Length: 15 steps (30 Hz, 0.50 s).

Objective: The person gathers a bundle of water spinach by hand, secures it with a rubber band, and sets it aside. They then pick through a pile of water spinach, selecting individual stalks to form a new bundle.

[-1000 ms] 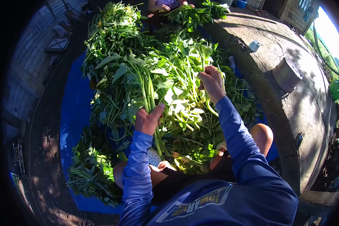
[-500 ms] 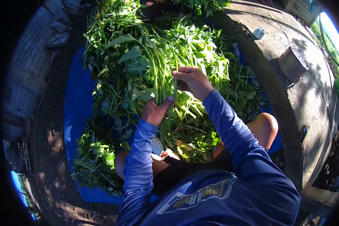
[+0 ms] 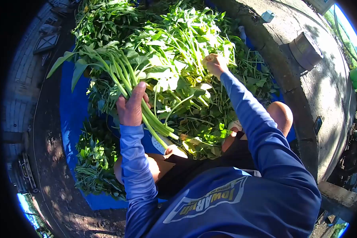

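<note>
My left hand [image 3: 131, 105] is closed around a bunch of green leafy stems [image 3: 121, 73], with the cut ends pointing down to the right and the leaves up to the left. Over the sunlit pile of leafy greens [image 3: 186, 39], my right hand [image 3: 215, 64] is closed at the stems. What its fingers pinch, if anything, is too small to make out. Loose stems and leaves lie beneath both hands.
A blue tarp [image 3: 69, 119] lies under the greens. Another bundle of greens [image 3: 95, 158] rests at the lower left. On the concrete slab [image 3: 325, 107] at the right stand a round ribbed object [image 3: 305, 51] and a small pale object [image 3: 267, 16].
My left hand has moved left with the bunch, which now tilts to the left. My right hand has moved away from the bunch, up and to the right, onto the pile.
</note>
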Tool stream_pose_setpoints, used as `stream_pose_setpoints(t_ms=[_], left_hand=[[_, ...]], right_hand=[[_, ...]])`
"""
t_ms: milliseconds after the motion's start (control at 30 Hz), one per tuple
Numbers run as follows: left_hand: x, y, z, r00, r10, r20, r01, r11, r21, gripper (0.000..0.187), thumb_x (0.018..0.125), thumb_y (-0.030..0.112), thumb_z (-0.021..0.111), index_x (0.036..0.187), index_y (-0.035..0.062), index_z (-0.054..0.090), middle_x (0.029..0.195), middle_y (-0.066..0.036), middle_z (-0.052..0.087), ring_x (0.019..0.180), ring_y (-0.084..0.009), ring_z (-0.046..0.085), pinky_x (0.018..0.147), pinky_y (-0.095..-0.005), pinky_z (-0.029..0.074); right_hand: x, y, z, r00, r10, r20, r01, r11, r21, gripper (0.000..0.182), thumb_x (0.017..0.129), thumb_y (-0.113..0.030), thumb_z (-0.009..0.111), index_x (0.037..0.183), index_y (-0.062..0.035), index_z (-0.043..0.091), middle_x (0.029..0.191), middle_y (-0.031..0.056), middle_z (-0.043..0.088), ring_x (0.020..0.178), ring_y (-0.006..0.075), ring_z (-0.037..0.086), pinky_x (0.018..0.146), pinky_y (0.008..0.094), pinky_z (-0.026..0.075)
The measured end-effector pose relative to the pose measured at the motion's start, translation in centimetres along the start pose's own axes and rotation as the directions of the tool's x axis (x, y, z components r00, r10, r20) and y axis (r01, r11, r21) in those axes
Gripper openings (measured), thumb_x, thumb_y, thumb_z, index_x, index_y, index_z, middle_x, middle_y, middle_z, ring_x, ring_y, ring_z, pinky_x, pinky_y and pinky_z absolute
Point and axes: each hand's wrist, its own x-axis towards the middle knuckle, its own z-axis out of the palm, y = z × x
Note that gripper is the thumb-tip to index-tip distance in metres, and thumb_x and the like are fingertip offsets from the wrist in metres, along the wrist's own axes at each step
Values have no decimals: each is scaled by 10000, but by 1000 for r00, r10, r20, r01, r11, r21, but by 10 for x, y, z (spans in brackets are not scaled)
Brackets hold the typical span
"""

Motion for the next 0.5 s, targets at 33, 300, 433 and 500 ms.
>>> stream_pose_setpoints(t_ms=[33, 300, 433, 500], left_hand=[[2, -1, 1, 1000, 0, -5, 0, 1000, 7, 317, 896, 374, 789, 939, 75, 694, 689, -21, 628, 530, -108, 576, 496, -269, 466], [7, -3, 7, 999, -29, 33, 30, 999, -34, 318, 877, 315, 824, 1036, 60, 718, 756, -18, 654, 574, -94, 595, 525, -252, 476], [12, -12, 11, 996, -19, 92, 24, 998, -53, 329, 870, 359, 835, 993, 85, 701, 727, 4, 624, 557, -78, 572, 521, -245, 458], [12, -16, 15, 995, 9, 100, -1, 997, -81, 334, 863, 351, 849, 995, 85, 695, 711, 8, 611, 539, -78, 563, 507, -248, 455]], right_hand=[[-15, -7, 5, 1000, -25, 5, 25, 962, -272, 229, 819, -287, 785, 920, -81, 782, 818, 78, 750, 741, 196, 701, 722, 372, 569], [-12, -7, 11, 1000, 4, -25, -4, 1000, -4, 251, 913, -248, 746, 1087, -70, 719, 990, 39, 734, 900, 174, 686, 795, 365, 554], [-46, -74, -46, 984, 140, 113, -175, 884, 434, 320, 960, -239, 751, 1261, -138, 713, 1052, -38, 741, 873, 55, 647, 733, 259, 457], [-58, -90, -64, 993, 58, 99, -100, 860, 501, 324, 955, -215, 753, 1267, -140, 711, 1043, -50, 740, 870, 39, 643, 703, 239, 425]])
